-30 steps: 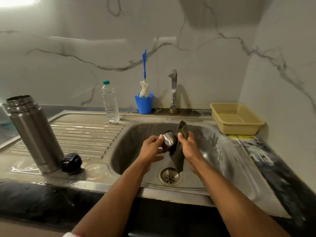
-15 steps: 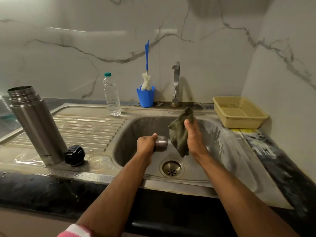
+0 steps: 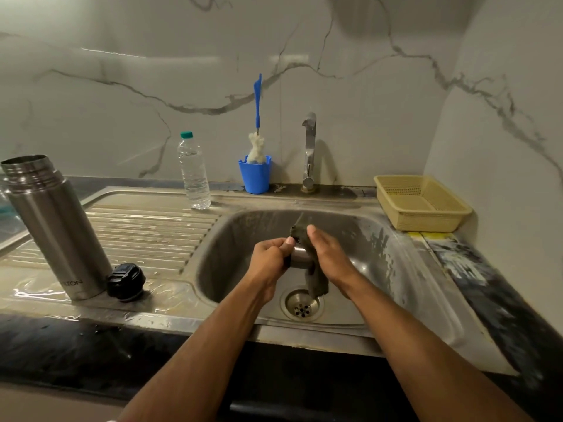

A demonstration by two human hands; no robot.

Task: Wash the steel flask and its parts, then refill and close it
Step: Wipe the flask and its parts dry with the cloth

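Since half a second ago, my right hand has brought the dark green cloth back against the steel cup lid, over the sink. My left hand grips the lid, fingers curled round it; my right hand clasps the cloth. On the wet drainboard the open steel flask stands upright, its black stopper just beside it.
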